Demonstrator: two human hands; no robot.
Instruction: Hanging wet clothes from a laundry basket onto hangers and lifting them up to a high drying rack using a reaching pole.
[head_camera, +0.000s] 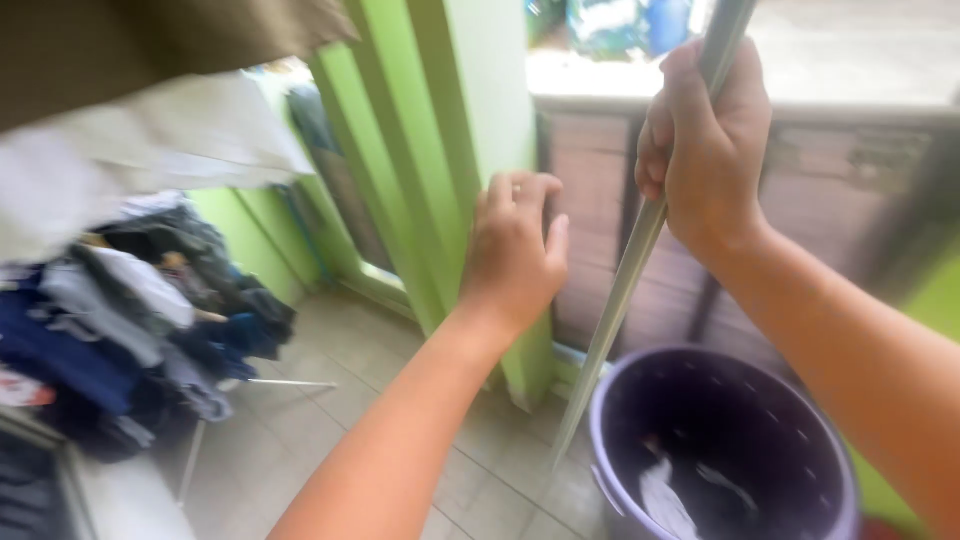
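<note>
One long, thin grey metal pole (640, 240), slanting; right hand (705, 150) gripping it.

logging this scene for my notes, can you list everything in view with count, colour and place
pole: one, pale grey metal, slanting from top right down to the floor
basket: one, purple, perforated, bottom right, a few clothes inside
pillar: one, light green, centre
clothes pile: one heap, mostly blue, grey and white, on a rack at left
hanging cloth: brown and white pieces, blurred, top left
floor tiles: beige, bottom centre
railing: brown panels, right, behind the pole
left hand: one, fingers curled, by the pillar, holding nothing
right hand: one, gripping the pole
</note>
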